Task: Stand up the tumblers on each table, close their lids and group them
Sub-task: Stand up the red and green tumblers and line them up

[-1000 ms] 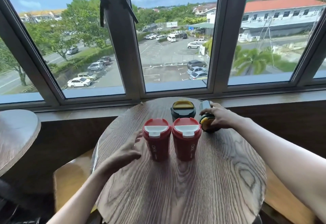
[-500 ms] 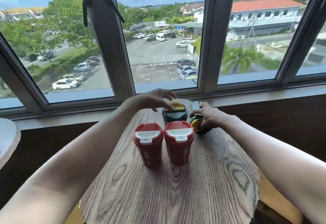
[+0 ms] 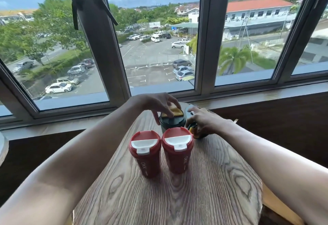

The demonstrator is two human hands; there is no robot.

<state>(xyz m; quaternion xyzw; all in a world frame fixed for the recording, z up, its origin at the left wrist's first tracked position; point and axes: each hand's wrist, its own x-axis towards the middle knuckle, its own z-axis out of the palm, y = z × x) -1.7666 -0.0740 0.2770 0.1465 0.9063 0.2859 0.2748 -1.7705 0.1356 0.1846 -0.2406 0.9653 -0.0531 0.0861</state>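
Note:
Two red tumblers, the left one (image 3: 145, 153) and the right one (image 3: 177, 152), stand upright side by side on the round wooden table (image 3: 168, 194), their white flip lids down. Behind them stands a dark green tumbler (image 3: 172, 122) with a yellow flip lid. My left hand (image 3: 159, 105) rests on top of it, fingers around its rim and on the yellow flap. To its right a second dark tumbler with a yellow lid (image 3: 194, 132) lies on its side, mostly hidden under my right hand (image 3: 204, 122), which grips it.
The table stands against a wooden window ledge (image 3: 257, 97) under large windows. The edge of another round table (image 3: 3, 146) shows at far left. A bench seat (image 3: 276, 205) lies low on the right.
My left hand rose from beside the red tumblers, reached over them and settled on the green tumbler's lid. My right hand stayed on the lying tumbler.

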